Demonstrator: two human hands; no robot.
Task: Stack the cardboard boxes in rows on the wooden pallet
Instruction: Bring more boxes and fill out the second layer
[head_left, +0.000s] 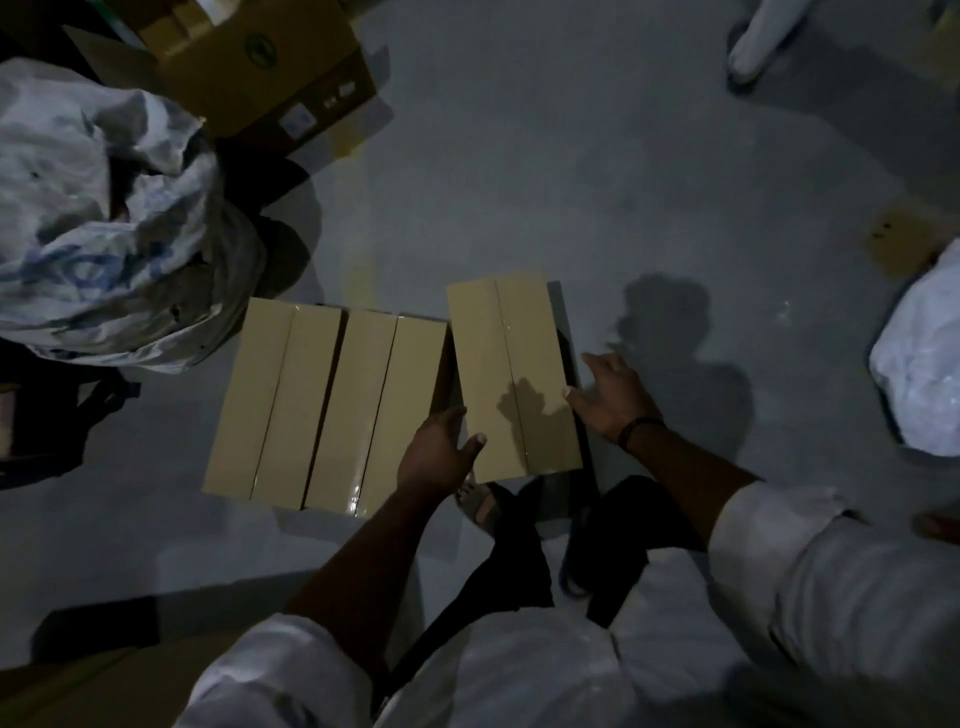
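Note:
Two tan cardboard boxes (327, 405), sealed with tape, lie side by side on the grey floor at the centre left. A third sealed cardboard box (511, 374) sits just right of them, raised higher and slightly turned. My left hand (441, 452) holds its near left edge, thumb on top. My right hand (613, 395) touches its right side with spread fingers, a dark band on the wrist. No wooden pallet shows in this dim view.
A large white woven sack (104, 218) bulges at the left. An open brown carton (249, 57) stands behind it. Another white bag (919, 364) lies at the right edge. Another person's foot (758, 41) is at the top right. My sandalled foot (485, 499) is beneath the held box.

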